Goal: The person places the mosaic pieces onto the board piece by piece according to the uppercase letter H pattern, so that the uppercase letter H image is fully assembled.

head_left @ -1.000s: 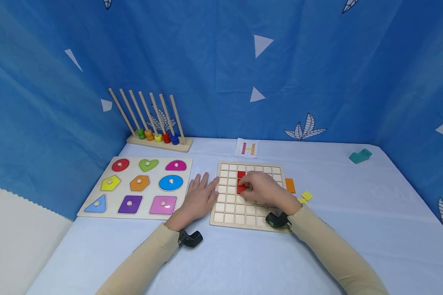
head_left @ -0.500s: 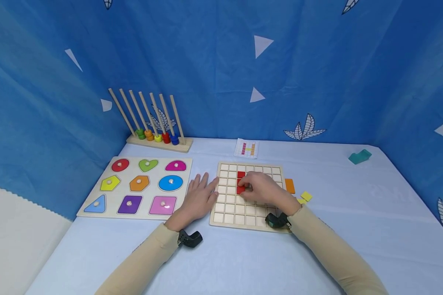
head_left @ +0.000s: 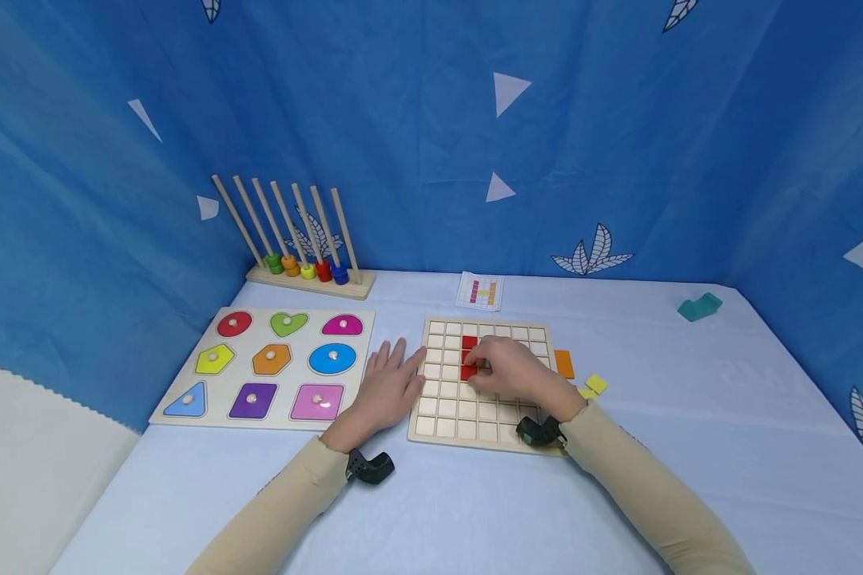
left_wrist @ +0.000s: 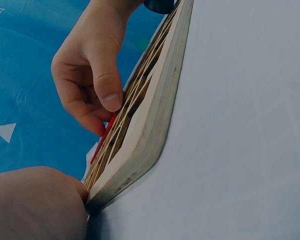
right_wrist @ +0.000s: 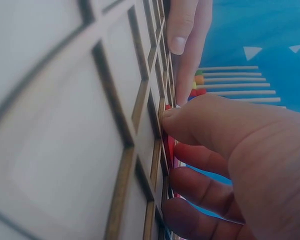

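Note:
A wooden grid board [head_left: 447,406] lies on the table, with red square tiles [head_left: 469,373] in a column near its middle. Over this column, my right hand [head_left: 511,366] pinches the lowest red tile between thumb and fingers, low against the grid. In the right wrist view, the thumb meets a red tile edge [right_wrist: 168,142] with the other fingers curled beyond it. My left hand [head_left: 388,387] lies flat with spread fingers, its index fingertip at the board's left edge. The right palm hides part of the grid.
An orange tile [head_left: 564,364] and yellow tiles [head_left: 596,384] lie right of the board. Behind it is a pattern card [head_left: 479,291]. At left are a knobbed shape puzzle [head_left: 304,321] and a peg rack with coloured rings [head_left: 363,285]. A teal piece [head_left: 700,307] sits far right.

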A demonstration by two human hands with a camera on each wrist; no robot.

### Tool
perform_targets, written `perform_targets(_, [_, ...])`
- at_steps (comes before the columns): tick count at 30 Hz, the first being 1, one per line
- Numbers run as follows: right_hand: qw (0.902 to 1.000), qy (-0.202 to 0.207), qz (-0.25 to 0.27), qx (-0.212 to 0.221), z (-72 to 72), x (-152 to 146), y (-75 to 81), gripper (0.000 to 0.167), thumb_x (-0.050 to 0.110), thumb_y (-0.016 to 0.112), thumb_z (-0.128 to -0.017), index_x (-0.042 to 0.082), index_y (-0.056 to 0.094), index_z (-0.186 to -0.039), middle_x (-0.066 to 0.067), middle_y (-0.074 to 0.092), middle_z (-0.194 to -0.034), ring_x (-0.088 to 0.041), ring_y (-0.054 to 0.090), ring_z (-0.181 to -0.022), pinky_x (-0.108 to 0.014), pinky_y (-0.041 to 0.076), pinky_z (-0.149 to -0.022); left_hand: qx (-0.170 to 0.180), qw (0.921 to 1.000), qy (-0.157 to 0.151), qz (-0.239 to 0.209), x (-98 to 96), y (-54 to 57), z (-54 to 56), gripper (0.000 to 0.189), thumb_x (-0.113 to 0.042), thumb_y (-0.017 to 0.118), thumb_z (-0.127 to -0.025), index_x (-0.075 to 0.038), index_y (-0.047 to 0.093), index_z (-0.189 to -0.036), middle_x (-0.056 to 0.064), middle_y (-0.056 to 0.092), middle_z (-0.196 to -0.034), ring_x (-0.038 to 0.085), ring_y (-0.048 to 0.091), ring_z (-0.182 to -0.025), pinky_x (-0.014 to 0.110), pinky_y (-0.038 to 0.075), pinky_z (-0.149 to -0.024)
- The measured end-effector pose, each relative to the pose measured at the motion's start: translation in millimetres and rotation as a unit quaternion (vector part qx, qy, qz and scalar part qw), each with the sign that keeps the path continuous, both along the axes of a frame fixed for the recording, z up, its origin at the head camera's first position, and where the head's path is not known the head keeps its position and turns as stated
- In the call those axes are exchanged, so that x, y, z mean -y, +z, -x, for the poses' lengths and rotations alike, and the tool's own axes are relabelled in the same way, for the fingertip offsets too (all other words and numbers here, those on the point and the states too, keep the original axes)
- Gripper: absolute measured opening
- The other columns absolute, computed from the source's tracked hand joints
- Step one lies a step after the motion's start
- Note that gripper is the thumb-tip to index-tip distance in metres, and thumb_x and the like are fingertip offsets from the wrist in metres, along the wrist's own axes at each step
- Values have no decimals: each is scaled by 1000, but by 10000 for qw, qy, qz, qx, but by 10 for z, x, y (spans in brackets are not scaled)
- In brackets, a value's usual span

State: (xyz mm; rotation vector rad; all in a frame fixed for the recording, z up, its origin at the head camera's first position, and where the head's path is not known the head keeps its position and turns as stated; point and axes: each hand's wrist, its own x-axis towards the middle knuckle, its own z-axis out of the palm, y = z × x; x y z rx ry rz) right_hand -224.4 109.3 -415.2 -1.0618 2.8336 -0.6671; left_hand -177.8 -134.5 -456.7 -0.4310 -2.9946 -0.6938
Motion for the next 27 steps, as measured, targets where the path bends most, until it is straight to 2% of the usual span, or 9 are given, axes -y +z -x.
perform_targets(6, [10000, -9, -32, 36, 1, 8, 7, 17, 17, 79, -85, 12, 79, -101, 2, 67, -87, -9, 49, -69, -23, 43, -64, 15, 10000, 33, -6, 6, 1, -5, 53, -31, 47, -105, -11, 46, -154, 28, 30, -164, 53, 16, -155, 68, 15, -123])
perform_targets(12, [9997, -65, -88, 213, -8, -44, 74, 20, 19, 77, -88, 11, 78, -106, 0, 71, -93, -11, 54, -76, -27, 47, -69, 72, 10000, 5, -11, -2, 16, -10, 53, -31, 47, -105, -12, 45, -155, 28, 28, -165, 52, 16, -155, 67, 15, -124])
perform_targets(22, [9999, -61, -67, 136, -8, -320, 258, 23, 19, 76, -89, 8, 78, -109, -3, 72, -93, -6, 52, -65, -27, 48, -67, 46, 10000, 12, 24, -7, 29, -15, 53, -30, 47, -105, -12, 45, -155, 28, 28, -165, 52, 16, -155, 67, 15, -124])
perform_targets(27, [9992, -243, -250, 185, -32, -503, 303, 25, 21, 78, -89, 8, 78, -110, -1, 70, -91, -8, 52, -68, -25, 49, -65, 55, 10000, -7, -1, -10, 30, -16, 53, -30, 47, -105, -12, 44, -155, 28, 28, -165, 52, 16, -155, 67, 15, -123])
